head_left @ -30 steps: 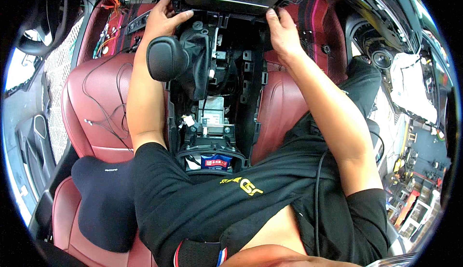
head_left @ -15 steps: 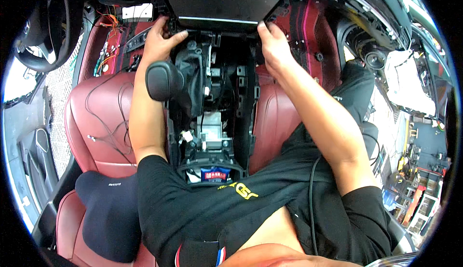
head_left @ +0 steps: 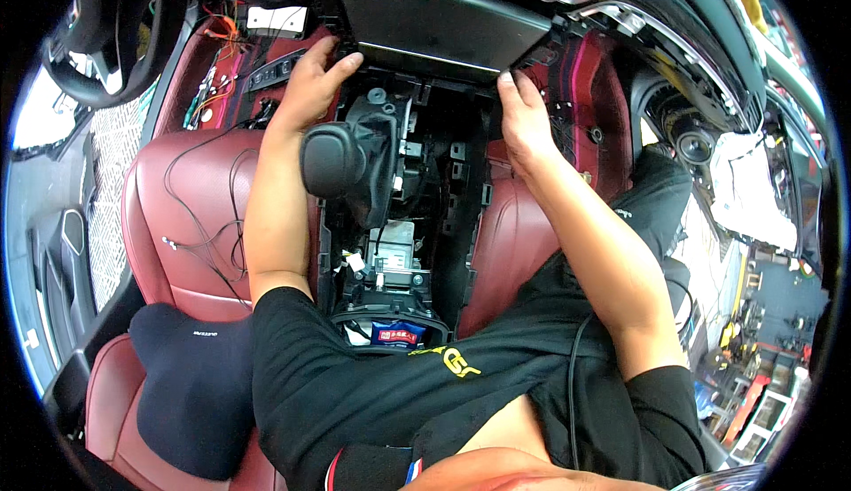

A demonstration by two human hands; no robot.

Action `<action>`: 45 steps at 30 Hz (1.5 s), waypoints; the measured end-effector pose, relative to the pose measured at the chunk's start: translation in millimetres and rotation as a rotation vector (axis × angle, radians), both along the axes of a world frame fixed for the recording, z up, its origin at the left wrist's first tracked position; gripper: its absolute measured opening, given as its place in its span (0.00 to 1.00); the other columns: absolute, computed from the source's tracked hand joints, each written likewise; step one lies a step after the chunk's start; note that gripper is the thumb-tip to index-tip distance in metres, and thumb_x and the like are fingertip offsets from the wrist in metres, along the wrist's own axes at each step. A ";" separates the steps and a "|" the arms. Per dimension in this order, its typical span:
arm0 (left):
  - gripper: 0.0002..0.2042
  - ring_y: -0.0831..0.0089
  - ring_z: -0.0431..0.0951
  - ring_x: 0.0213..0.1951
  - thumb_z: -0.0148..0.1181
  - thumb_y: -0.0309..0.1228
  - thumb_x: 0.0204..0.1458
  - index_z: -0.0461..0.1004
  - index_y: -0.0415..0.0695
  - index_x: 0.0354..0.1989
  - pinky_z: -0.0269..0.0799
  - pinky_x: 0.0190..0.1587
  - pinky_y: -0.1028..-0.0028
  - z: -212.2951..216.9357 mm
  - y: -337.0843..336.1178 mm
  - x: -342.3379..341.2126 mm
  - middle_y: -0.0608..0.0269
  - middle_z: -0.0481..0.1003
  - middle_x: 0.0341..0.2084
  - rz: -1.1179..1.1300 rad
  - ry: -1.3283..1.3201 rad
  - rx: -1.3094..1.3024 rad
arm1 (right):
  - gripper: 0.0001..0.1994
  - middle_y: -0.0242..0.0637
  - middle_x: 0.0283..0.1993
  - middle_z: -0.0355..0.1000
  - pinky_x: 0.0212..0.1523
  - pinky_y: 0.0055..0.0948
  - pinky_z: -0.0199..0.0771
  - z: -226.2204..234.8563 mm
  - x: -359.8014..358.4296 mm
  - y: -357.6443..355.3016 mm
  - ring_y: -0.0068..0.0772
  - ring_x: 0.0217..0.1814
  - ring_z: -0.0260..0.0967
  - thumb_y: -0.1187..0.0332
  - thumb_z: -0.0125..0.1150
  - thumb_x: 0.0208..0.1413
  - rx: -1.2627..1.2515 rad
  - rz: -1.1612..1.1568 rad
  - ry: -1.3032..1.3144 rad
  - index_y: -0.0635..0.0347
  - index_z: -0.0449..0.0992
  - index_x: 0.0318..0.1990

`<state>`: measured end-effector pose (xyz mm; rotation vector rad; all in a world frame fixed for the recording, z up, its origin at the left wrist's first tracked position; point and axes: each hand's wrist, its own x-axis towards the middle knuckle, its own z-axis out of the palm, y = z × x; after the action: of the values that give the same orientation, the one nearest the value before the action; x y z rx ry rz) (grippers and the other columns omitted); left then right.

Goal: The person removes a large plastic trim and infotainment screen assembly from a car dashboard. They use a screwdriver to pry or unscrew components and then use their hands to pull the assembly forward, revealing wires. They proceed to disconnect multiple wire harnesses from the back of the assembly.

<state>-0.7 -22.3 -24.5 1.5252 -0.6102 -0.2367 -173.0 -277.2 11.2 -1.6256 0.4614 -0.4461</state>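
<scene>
Nearest the camera, a dark cushion (head_left: 191,385) lies on the red leather driver's seat (head_left: 182,216), and thin black wires (head_left: 208,234) trail across the seat's back. Between the two red seats the stripped centre console (head_left: 399,252) stands open, with a cup holder ring (head_left: 390,327) at its near end and the black gear lever (head_left: 341,159) rising at its far end. Beyond the lever, the left hand (head_left: 310,88) grips the lower left corner of the black display panel (head_left: 443,21), fingers curled up against its edge and thumb underneath. The right hand (head_left: 523,119) clasps the lower right corner of the same panel, fingertips hooked over the edge. The panel sits at the middle of the dashboard (head_left: 620,3), tilted. At the far left, the steering wheel (head_left: 106,39) shows beside loose orange wiring (head_left: 217,74).
</scene>
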 end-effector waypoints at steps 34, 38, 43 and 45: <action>0.31 0.64 0.80 0.44 0.53 0.57 0.64 0.77 0.34 0.50 0.72 0.49 0.66 -20.8 -4.9 5.8 0.50 0.81 0.39 0.043 -0.299 0.237 | 0.32 0.41 0.58 0.72 0.64 0.31 0.61 13.7 -0.9 -15.9 0.32 0.59 0.66 0.52 0.68 0.60 -0.213 0.136 0.174 0.68 0.69 0.62; 0.29 0.65 0.78 0.48 0.53 0.54 0.65 0.75 0.35 0.55 0.70 0.55 0.67 -19.1 -3.5 5.3 0.51 0.81 0.44 0.039 -0.280 0.222 | 0.34 0.45 0.57 0.73 0.62 0.31 0.64 10.0 6.6 -5.9 0.33 0.59 0.68 0.50 0.69 0.60 -0.257 0.051 0.190 0.72 0.69 0.61; 0.30 0.64 0.77 0.51 0.51 0.54 0.66 0.73 0.36 0.59 0.68 0.58 0.66 -45.9 1.9 28.3 0.49 0.80 0.48 0.076 -0.320 0.159 | 0.35 0.50 0.51 0.76 0.57 0.34 0.71 1.0 11.8 1.0 0.38 0.53 0.73 0.47 0.70 0.58 -0.359 -0.042 0.223 0.75 0.71 0.55; 0.31 0.61 0.78 0.50 0.50 0.55 0.66 0.73 0.36 0.58 0.68 0.58 0.66 -47.7 2.1 29.5 0.47 0.80 0.48 0.120 -0.362 0.230 | 0.39 0.60 0.50 0.78 0.56 0.39 0.74 -5.6 11.8 0.1 0.47 0.53 0.77 0.41 0.72 0.53 -0.368 -0.075 0.148 0.78 0.72 0.49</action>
<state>28.8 -20.2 -72.3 1.8398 -0.7932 0.0676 -161.2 -277.2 5.6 -2.0113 0.5771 -0.4893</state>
